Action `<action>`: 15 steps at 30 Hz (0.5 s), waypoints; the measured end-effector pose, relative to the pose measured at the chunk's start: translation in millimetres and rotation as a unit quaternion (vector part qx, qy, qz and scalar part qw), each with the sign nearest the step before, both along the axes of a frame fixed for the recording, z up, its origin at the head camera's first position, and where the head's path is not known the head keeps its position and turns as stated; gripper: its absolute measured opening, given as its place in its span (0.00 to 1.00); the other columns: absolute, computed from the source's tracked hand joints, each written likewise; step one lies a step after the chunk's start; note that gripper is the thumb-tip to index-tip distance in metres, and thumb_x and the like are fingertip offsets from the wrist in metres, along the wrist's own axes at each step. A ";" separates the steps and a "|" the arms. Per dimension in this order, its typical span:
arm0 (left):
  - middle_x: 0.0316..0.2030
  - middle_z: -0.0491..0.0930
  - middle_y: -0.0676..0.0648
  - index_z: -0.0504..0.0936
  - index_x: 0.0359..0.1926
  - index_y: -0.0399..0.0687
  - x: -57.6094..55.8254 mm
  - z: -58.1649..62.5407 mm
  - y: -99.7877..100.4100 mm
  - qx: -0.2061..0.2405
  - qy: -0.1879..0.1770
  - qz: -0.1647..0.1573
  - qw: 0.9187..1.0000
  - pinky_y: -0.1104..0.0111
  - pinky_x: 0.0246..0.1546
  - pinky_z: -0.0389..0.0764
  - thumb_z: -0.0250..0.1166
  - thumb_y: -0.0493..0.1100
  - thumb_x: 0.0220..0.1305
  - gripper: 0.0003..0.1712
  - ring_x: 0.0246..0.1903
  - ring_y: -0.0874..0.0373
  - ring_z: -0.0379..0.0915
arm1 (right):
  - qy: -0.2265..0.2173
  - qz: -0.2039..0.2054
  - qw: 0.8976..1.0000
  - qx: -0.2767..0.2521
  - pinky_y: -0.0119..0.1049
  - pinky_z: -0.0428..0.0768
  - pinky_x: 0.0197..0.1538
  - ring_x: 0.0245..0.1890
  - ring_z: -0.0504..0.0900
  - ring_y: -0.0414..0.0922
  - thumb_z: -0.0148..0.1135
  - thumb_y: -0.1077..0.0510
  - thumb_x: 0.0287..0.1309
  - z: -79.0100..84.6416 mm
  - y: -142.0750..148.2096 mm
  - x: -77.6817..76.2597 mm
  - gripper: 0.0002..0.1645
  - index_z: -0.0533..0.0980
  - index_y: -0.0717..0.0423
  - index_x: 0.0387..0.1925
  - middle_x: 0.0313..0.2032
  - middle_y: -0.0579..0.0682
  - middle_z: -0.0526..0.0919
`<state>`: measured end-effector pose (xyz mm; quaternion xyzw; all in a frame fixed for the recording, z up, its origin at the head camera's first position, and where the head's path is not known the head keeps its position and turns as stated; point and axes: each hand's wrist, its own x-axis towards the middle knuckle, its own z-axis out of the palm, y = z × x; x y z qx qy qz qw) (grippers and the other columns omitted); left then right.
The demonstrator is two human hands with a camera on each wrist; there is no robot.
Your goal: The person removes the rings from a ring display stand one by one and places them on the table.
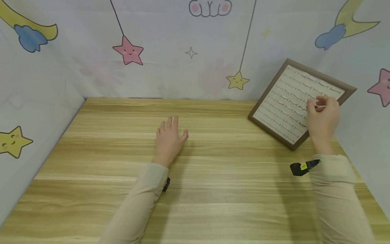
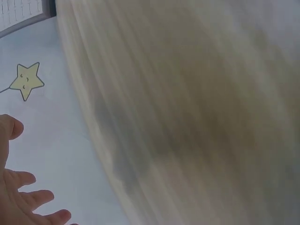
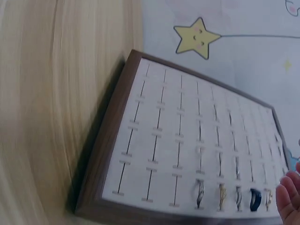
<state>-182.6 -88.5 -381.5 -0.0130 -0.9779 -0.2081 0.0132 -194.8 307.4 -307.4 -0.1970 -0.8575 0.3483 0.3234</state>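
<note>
Right hand curled at the brown-framed, white slotted board, far right of the striped wooden surface; any grip, can't tell! Small metallic rings sit slotted: ring-handling, seemingly, calling next for careful pinching. Left hand spread, empty.

head view: the right hand hides part of the tray; a dark speck there is too small to identify. both sleeves run off the bottom edge. right wrist view: the same hand is cut off at the right edge. left wrist view: the tabletop is blurred; the left hand and tray are cropped at the left edge.
</note>
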 end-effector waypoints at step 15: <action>0.69 0.61 0.43 0.61 0.69 0.48 1.1 -8.9 49.7 0.348 -0.126 -0.042 0.928 0.52 0.62 0.71 0.54 0.47 0.71 0.29 0.66 0.43 0.63 | -0.136 0.008 0.974 -0.181 0.32 0.57 0.73 0.70 0.55 0.39 0.54 0.37 0.60 -9.1 42.7 0.2 0.51 0.36 0.40 0.72 0.71 0.44 0.47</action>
